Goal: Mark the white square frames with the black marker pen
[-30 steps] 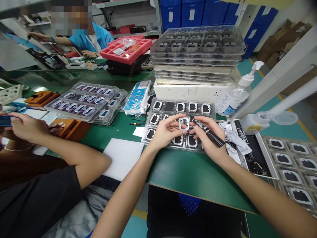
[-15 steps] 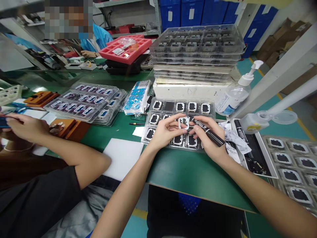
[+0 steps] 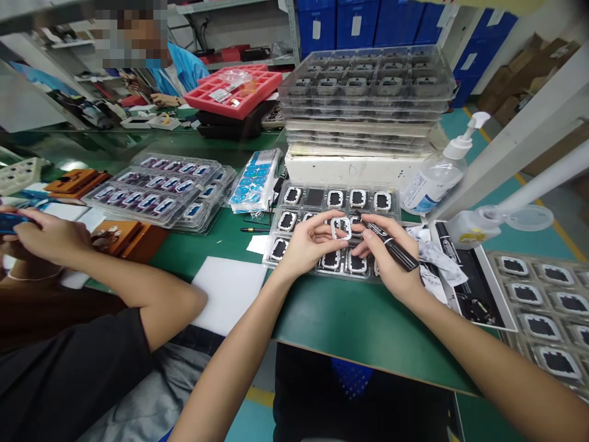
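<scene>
My left hand [image 3: 309, 247] pinches a small white square frame [image 3: 341, 229] with rounded corners between thumb and fingers. My right hand [image 3: 393, 252] is closed around a black marker pen [image 3: 391, 244], its tip pointing up and left, a little apart from the frame. Both hands are over a clear plastic tray [image 3: 294, 270] whose pockets hold several similar white frames with dark centres, such as one frame [image 3: 288, 221] at the left. One pocket [image 3: 315, 197] in the back row shows no frame. My hands hide part of the tray's middle.
Behind the tray, more filled trays [image 3: 368, 92] are stacked on a white box [image 3: 350, 169]. A pump bottle [image 3: 432, 178] and an open box [image 3: 473, 276] stand right. White foam [image 3: 227, 294] lies left, near a co-worker's arm [image 3: 138, 282]. Another person sits across the table.
The marker's tip has drawn slightly up and away from the white frame, with my right-hand fingers shifting a little. My left hand stays almost still.
</scene>
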A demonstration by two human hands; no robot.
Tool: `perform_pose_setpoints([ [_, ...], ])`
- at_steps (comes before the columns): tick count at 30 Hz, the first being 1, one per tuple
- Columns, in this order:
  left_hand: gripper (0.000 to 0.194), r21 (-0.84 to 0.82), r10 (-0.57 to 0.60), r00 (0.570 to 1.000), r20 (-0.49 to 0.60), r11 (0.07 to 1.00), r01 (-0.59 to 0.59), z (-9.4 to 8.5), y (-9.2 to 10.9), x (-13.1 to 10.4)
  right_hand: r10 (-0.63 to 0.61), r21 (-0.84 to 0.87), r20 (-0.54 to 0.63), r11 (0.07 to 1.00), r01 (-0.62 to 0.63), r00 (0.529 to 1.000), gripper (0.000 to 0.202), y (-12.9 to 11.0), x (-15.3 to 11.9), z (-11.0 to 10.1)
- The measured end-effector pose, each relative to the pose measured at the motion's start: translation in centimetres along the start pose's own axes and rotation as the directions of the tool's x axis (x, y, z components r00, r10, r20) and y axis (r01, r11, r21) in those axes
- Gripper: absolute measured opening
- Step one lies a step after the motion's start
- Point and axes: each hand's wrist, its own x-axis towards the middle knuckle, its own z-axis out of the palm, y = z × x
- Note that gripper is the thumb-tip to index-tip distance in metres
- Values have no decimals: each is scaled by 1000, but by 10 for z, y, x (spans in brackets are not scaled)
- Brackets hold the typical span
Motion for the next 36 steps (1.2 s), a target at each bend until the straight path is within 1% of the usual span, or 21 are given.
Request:
perform_pose_setpoints([
  [5,72,0,5,1000,-6,1000,-5,0,0,0,-14,-32,8,999,14,1000,35,-1,0,-3],
  [12,72,4,9,1000,-5,1000,-9,0,0,0,-22,-98,7,995,22,1000,32,-9,0,-3],
  [18,71,-7,4,1000,3,1000,-4,1,0,0,-23,-75,-8,997,22,1000,31,-9,2,-2],
  [26,71,2,11,1000,-12,1000,-11,1,1,-1,-2,-81,12,997,3,1000,33,-7,0,-4],
  [36,71,1,9,1000,4,1000,-9,1,0,0,-4,-68,-5,998,3,1000,31,-7,0,-3],
])
